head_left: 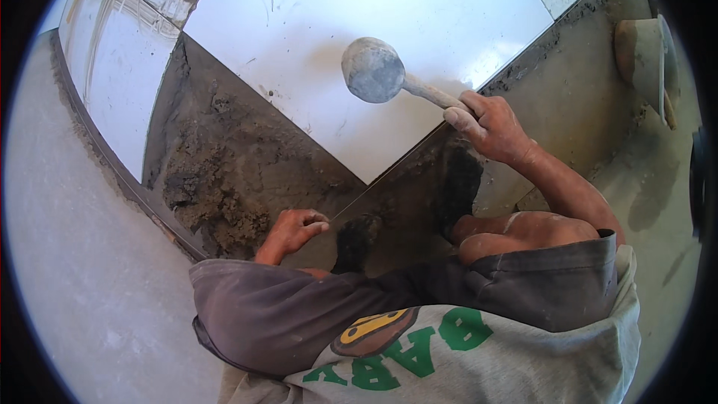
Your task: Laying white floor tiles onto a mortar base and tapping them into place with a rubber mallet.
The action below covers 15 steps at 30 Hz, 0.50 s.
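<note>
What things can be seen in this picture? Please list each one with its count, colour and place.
mallet: one, grey head with pale handle, over the large tile, held in the right hand
large tile: one, white, centre top
other tiles: two or more, white and smeared, upper left
mortar bed: one patch, dark brown, left of centre beside the large tile
trowel: one, tan, far right on the floor
floor: pale grey, left
left hand: one, fingers bent, at the near corner of the large tile
right hand: one, grip closed on the mallet handle
</note>
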Available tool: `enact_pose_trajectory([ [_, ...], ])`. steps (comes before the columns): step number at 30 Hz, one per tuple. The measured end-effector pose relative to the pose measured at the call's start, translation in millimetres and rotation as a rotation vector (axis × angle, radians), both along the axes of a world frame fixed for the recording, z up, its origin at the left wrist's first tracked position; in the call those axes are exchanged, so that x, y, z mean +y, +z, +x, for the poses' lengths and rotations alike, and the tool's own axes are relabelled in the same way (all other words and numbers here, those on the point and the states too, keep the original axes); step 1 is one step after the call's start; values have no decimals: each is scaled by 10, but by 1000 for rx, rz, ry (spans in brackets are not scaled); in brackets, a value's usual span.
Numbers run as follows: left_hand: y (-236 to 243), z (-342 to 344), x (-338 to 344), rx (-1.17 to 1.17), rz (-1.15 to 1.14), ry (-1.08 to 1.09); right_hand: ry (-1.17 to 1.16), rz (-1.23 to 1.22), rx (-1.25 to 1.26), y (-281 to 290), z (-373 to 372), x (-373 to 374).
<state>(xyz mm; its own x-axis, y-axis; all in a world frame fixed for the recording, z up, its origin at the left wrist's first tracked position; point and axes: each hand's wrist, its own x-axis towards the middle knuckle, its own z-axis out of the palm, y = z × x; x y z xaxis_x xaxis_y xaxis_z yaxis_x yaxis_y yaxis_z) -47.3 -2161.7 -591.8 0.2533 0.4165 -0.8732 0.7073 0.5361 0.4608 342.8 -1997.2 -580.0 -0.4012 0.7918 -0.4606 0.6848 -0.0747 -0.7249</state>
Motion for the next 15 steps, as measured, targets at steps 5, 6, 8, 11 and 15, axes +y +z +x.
enact_pose_trajectory([
  [5,86,-58,24,139,-2,91,-2,33,42,100,-35,182],
  [6,134,-76,49,246,-13,159,0,63,68,162,-43,240],
  [8,115,-114,72,288,-7,167,2,51,70,152,-68,324],
  [11,74,-129,-1,272,44,241,-1,34,79,94,-124,384],
  [15,114,-179,-110,152,104,284,-2,9,87,-15,-265,387],
])
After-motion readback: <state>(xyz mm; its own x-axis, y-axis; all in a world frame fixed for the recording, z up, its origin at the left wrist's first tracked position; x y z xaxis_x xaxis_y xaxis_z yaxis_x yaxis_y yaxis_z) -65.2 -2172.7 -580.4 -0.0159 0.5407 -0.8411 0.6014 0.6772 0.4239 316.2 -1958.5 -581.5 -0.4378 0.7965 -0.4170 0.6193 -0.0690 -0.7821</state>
